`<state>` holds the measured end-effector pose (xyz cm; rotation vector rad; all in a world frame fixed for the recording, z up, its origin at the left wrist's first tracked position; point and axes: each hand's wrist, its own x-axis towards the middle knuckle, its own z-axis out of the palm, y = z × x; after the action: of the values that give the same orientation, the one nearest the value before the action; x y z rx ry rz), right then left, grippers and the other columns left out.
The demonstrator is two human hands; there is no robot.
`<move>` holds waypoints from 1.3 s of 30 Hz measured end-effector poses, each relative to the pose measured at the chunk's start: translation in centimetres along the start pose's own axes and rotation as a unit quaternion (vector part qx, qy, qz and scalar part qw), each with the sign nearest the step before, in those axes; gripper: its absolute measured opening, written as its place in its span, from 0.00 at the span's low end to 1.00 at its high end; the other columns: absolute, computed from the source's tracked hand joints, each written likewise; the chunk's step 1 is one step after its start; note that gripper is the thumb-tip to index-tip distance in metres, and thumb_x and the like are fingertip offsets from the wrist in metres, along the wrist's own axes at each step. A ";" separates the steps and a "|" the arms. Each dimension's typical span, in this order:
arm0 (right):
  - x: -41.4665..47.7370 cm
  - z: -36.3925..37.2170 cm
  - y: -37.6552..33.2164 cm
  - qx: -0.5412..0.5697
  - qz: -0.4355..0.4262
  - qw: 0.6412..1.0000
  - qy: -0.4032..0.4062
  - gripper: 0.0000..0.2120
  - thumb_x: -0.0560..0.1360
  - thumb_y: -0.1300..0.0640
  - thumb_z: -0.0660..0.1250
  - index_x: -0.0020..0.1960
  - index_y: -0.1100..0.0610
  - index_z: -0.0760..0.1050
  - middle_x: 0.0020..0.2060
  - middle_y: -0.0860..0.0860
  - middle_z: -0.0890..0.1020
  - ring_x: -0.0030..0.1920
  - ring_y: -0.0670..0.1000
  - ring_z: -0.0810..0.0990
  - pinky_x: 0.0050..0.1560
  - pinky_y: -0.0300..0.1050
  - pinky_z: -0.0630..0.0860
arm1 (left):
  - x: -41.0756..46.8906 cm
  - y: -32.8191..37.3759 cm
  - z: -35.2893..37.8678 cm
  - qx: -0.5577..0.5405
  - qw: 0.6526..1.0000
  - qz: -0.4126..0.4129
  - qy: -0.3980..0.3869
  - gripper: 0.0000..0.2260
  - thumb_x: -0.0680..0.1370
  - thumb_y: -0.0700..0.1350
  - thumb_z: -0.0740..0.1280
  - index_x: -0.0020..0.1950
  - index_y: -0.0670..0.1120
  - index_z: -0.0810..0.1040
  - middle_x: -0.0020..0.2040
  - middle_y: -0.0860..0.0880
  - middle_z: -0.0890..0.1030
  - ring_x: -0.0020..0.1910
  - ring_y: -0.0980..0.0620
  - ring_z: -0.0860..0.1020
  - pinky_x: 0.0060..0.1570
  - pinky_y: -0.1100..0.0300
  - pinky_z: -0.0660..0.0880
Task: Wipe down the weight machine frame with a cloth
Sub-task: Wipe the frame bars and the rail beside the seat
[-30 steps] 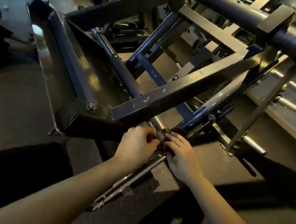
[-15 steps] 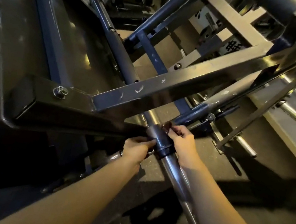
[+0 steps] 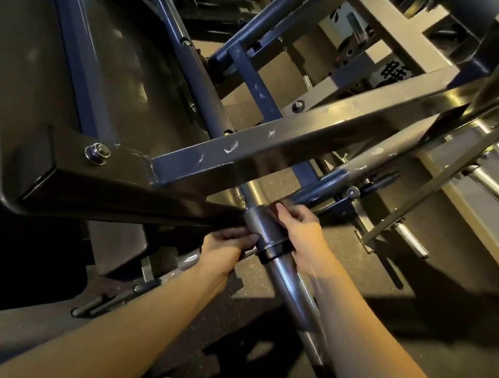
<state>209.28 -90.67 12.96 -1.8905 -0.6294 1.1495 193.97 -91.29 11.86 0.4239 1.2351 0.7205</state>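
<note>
Both hands meet at a collar (image 3: 265,235) on the weight machine frame (image 3: 280,148): left hand (image 3: 226,245) at 9 o'clock, right hand (image 3: 300,232) at 3, fingers curled around it; a dark cloth (image 3: 275,210) barely shows under the right fingertips.

You can make out one large dark printed character, possibly Chinese, on a pale panel (image 3: 394,73) far right behind the frame bars. It is partly hidden, so you cannot read it surely.
</note>
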 end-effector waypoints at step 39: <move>-13.3 9.0 -9.1 -0.371 -0.561 0.739 0.028 0.15 0.79 0.48 0.68 0.62 0.54 0.79 0.72 0.48 0.75 0.78 0.47 0.64 0.78 0.56 0.63 | -14.4 21.2 -14.8 0.665 0.491 0.561 0.045 0.16 0.69 0.62 0.74 0.49 0.52 0.86 0.46 0.55 0.80 0.45 0.55 0.76 0.42 0.60 0.74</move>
<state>195.15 -92.20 24.76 -1.5464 -2.0391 -0.0153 172.02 -87.59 31.38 2.7358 1.2955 0.6450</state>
